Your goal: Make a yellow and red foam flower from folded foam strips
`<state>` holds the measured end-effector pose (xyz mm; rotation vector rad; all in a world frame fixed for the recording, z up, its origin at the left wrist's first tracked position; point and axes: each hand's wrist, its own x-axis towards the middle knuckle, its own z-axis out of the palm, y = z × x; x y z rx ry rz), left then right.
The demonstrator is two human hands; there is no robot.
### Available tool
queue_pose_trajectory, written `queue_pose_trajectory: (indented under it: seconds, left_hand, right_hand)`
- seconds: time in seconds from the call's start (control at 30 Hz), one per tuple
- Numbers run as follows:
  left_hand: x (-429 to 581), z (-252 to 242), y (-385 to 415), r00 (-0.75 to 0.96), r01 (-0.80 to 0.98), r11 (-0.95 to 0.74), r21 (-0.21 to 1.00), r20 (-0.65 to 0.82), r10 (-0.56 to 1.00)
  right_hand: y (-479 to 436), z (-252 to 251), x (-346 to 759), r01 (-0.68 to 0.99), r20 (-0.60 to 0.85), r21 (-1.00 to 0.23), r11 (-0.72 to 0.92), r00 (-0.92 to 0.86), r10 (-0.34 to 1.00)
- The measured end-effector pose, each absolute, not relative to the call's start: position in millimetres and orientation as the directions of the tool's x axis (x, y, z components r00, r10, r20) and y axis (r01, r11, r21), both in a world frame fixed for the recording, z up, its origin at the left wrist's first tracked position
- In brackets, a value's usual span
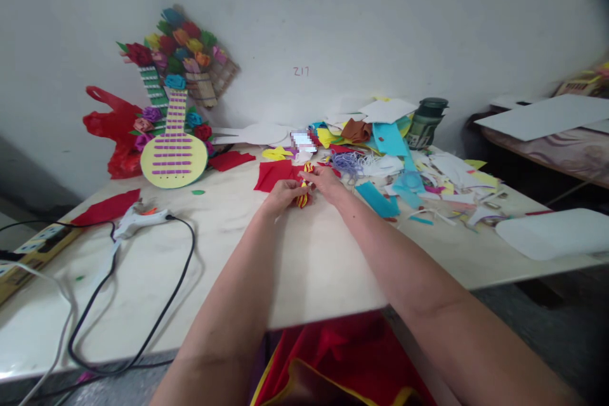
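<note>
Currently, head view: small red-and-yellow striped piece [302,199] being held at middle of table [328,273], between both hands. Lower part being pinched by fingers of left hand [284,196]; upper part being grasped by fingers of right hand [325,180]. Red sheet [272,174], just behind left hand, being partly hidden. Farther left, yellow guitar-shaped piece [174,170] being displayed upright; white glue gun [139,224] being kept nearer front. Right side: lavender cord [346,165] being heaped beside paper scraps [454,171].

Red-and-yellow striped piece [302,200], perhaps paper, seemingly narrowed mid-length; between left hand [282,195], right hand [323,179].
</note>
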<state>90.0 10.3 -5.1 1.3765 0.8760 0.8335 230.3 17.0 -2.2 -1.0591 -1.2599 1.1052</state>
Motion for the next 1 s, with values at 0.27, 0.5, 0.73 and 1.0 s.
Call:
queue_pose_trajectory:
  seconds: [0.27,0.5,0.73,1.0]
  left_hand:
    - [93.2,-2.3,6.4,0.424,-0.009,0.085,0.996,-0.073,0.903]
    - [92.3,-8.1,14.1,0.33,0.154,-0.044,0.987,-0.009,0.944]
    - [88.6,-8.9,17.2,0.332,0.278,-0.099,0.955,0.002,0.943]
    - [90.5,-6.5,13.8,0.296,0.314,-0.082,0.946,-0.015,0.955]
  right_hand:
    - [17.2,-1.4,231.0,0.026,0.209,-0.977,0.21,-0.031,0.977]
    - [15.5,-1.5,228.7,0.01,0.177,-0.984,0.178,-0.032,0.984]
    - [22.9,-9.1,228.9,0.227,0.275,-0.936,0.268,0.001,0.961]
    - [25.3,-6.9,225.8,0.497,0.413,-0.786,0.367,-0.02,0.911]
